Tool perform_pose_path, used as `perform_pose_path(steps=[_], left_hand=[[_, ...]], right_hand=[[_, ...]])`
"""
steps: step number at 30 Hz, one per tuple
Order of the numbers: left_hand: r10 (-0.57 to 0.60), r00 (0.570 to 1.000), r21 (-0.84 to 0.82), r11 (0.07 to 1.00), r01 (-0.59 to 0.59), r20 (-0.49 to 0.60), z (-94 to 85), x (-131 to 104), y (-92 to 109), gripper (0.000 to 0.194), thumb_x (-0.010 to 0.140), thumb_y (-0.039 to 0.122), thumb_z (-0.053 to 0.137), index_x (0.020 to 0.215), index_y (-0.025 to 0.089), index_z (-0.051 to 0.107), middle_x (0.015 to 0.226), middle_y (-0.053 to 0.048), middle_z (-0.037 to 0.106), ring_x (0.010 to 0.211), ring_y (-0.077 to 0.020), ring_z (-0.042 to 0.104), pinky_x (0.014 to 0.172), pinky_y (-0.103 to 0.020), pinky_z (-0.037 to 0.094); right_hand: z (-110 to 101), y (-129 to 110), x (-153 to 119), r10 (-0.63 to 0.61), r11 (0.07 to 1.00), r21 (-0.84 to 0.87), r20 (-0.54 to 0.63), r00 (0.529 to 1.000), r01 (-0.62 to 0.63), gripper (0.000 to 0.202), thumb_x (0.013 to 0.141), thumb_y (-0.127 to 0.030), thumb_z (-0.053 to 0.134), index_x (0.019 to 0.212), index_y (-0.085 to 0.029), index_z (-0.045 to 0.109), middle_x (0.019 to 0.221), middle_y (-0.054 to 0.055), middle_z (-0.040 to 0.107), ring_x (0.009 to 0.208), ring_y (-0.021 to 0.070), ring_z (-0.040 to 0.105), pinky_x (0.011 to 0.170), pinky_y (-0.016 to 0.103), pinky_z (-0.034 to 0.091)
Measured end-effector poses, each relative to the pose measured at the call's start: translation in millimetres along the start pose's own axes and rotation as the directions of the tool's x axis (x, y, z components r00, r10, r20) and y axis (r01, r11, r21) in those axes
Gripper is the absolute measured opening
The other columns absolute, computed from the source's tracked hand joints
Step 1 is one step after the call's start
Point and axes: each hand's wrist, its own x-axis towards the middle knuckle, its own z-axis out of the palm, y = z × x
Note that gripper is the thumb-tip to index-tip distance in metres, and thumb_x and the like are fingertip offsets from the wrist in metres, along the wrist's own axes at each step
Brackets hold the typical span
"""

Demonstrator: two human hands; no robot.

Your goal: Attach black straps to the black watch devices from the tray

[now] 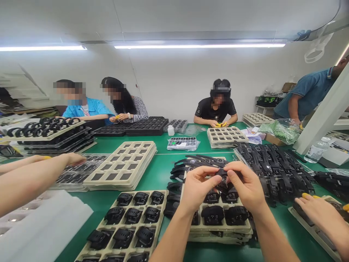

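My left hand point(196, 189) and my right hand point(245, 187) meet above a beige tray point(218, 227), both pinching one small black watch body point(222, 176) between thumbs and fingertips. The tray below them carries more black watch bodies point(212, 214) in its pockets and sits on a stack of like trays. Loose black straps point(191, 163) lie just behind my hands.
A second beige tray point(106, 251) of black watch bodies lies at the lower left. Empty beige trays point(122, 165) are stacked further left. A row of black straps point(272, 163) lies at the right. Co-workers' arms reach in at the left point(29, 178) and right point(324, 218). Several people sit across the green table point(163, 167).
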Motion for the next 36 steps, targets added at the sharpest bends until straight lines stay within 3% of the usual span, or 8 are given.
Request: perform_pose_path(steps=[2, 5, 8, 14, 18, 22, 30, 36], left_hand=[[0.017, 1.000, -0.007, 1.000, -0.017, -0.008, 1.0, 0, 0, 0.030, 0.066, 0.031, 0.092, 0.089, 0.016, 0.081, 0.081, -0.005, 0.074, 0.067, -0.0129, 0.065, 0.048, -0.017, 0.055], [0.058, 0.998, -0.105, 0.993, -0.060, -0.021, 3.8, 0, -2, 0.034, 0.064, 0.031, 0.094, 0.093, 0.018, 0.080, 0.090, -0.006, 0.077, 0.078, -0.0160, 0.068, 0.049, -0.015, 0.053], [0.077, 0.995, -0.149, 0.985, -0.085, -0.058, 6.1, 1, -5, 0.031, 0.062, 0.029, 0.095, 0.087, 0.019, 0.080, 0.090, -0.005, 0.078, 0.077, -0.0147, 0.068, 0.052, -0.016, 0.054], [0.109, 0.990, -0.048, 0.992, -0.114, -0.090, 3.5, 3, -8, 0.020, 0.065, 0.028, 0.093, 0.078, 0.018, 0.082, 0.098, -0.009, 0.081, 0.092, -0.0207, 0.074, 0.079, -0.026, 0.060], [0.159, 0.984, -0.041, 0.986, -0.163, -0.086, 7.1, 1, -12, 0.020, 0.072, 0.031, 0.089, 0.085, 0.019, 0.082, 0.104, -0.009, 0.081, 0.099, -0.0228, 0.074, 0.090, -0.031, 0.058], [0.100, 0.984, -0.125, 0.985, -0.119, -0.149, 15.5, -1, -17, 0.034, 0.072, 0.036, 0.090, 0.100, 0.021, 0.079, 0.100, -0.007, 0.081, 0.094, -0.0193, 0.074, 0.088, -0.029, 0.057], [0.117, 0.982, -0.053, 0.991, -0.126, -0.150, 8.2, 4, -19, 0.029, 0.071, 0.037, 0.090, 0.094, 0.021, 0.084, 0.096, -0.007, 0.082, 0.089, -0.0195, 0.074, 0.084, -0.028, 0.058], [0.136, 0.979, -0.020, 0.990, -0.141, -0.149, 9.3, 2, -18, 0.030, 0.071, 0.035, 0.089, 0.097, 0.020, 0.083, 0.100, -0.008, 0.082, 0.093, -0.0224, 0.076, 0.087, -0.032, 0.060]], right_hand=[[-1, -1, 1, 0.008, 1.000, 0.004, 0.030, 1.000, -0.008, 0.010, 0.101, -0.026, 0.060, 0.102, -0.028, 0.070, 0.100, 0.002, 0.066, 0.074, 0.0152, 0.062, 0.070, 0.030, 0.051], [4, -1, 0, 0.010, 0.998, 0.068, -0.061, 0.998, -0.006, 0.011, 0.102, -0.026, 0.059, 0.104, -0.029, 0.069, 0.097, 0.000, 0.064, 0.069, 0.0125, 0.061, 0.067, 0.027, 0.052], [8, 0, -1, 0.012, 0.995, 0.095, -0.124, 0.992, 0.000, 0.011, 0.102, -0.026, 0.059, 0.105, -0.029, 0.069, 0.096, 0.000, 0.063, 0.068, 0.0123, 0.061, 0.065, 0.026, 0.053], [0, -2, 1, 0.037, 0.998, 0.045, -0.020, 0.999, -0.036, 0.011, 0.101, -0.028, 0.060, 0.102, -0.027, 0.071, 0.101, 0.002, 0.065, 0.071, 0.0138, 0.064, 0.066, 0.027, 0.056], [2, -3, 1, 0.052, 0.995, 0.087, -0.044, 0.998, -0.048, 0.011, 0.101, -0.031, 0.061, 0.102, -0.027, 0.072, 0.101, 0.003, 0.065, 0.071, 0.0150, 0.065, 0.065, 0.028, 0.057], [10, 1, 0, 0.076, 0.988, 0.142, -0.149, 0.986, -0.055, 0.012, 0.101, -0.033, 0.060, 0.103, -0.026, 0.071, 0.094, 0.002, 0.065, 0.065, 0.0146, 0.062, 0.062, 0.029, 0.056], [9, 1, 2, 0.124, 0.982, 0.154, -0.067, 0.990, -0.113, 0.015, 0.097, -0.038, 0.067, 0.098, -0.026, 0.076, 0.100, 0.005, 0.071, 0.067, 0.0166, 0.066, 0.062, 0.031, 0.059], [7, 4, 4, 0.071, 0.997, 0.040, -0.094, 0.993, -0.068, 0.016, 0.095, -0.037, 0.069, 0.101, -0.028, 0.081, 0.105, 0.006, 0.077, 0.100, 0.0252, 0.071, 0.088, 0.040, 0.060]])
